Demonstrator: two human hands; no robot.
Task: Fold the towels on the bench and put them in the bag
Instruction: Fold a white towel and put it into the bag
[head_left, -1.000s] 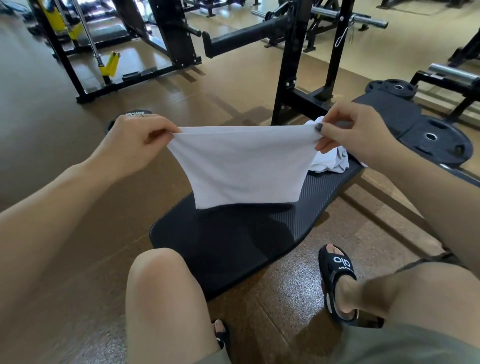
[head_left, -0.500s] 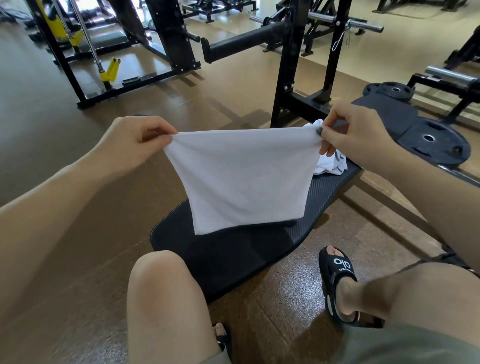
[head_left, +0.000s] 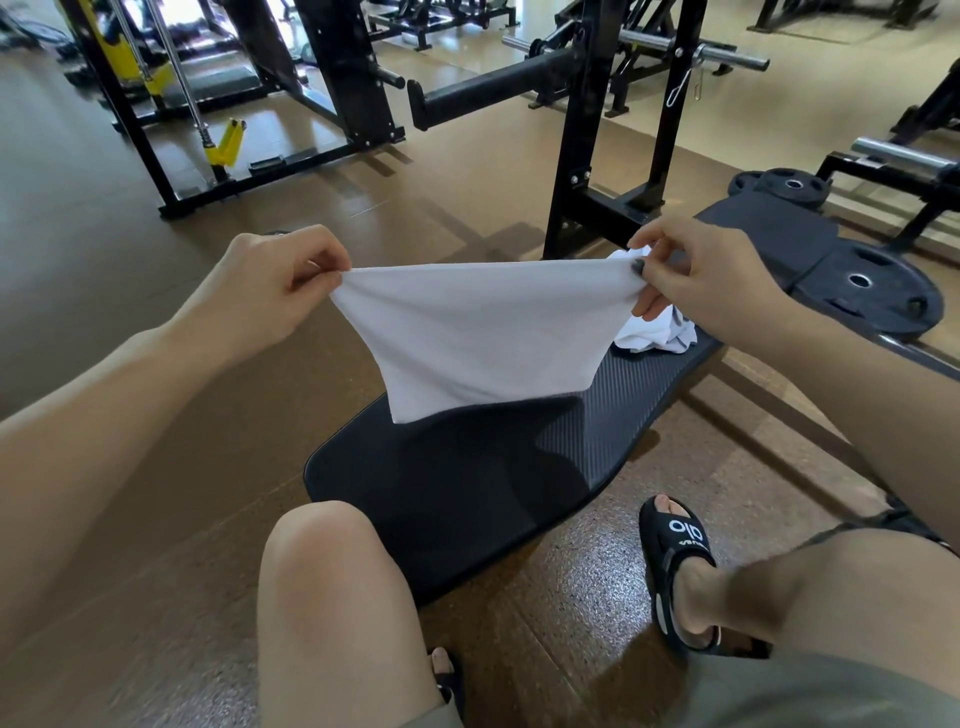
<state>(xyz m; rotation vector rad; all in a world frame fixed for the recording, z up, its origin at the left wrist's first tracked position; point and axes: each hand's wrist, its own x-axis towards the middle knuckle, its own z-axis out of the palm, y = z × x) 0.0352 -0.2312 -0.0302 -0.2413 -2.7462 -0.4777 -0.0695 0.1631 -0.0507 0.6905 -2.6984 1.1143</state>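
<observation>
A white towel (head_left: 483, 332) hangs stretched in the air above the black bench pad (head_left: 467, 493). My left hand (head_left: 265, 291) pinches its top left corner between thumb and fingers. My right hand (head_left: 711, 280) pinches the top right corner. The towel's lower edge hangs just above the pad. A crumpled heap of white towels (head_left: 654, 332) lies on the far end of the bench, partly hidden behind my right hand and the held towel. No bag is in view.
I sit astride the bench, knees and black sandals (head_left: 680, 566) at the bottom. A black rack upright (head_left: 587, 156) stands just beyond the bench. Weight plates (head_left: 862, 291) lie on the floor to the right. More gym frames (head_left: 332, 93) stand at the back left.
The towel has swung: its lower edge dropped, then rose again, while both hands kept their pinch on the top corners and stayed roughly in place.
</observation>
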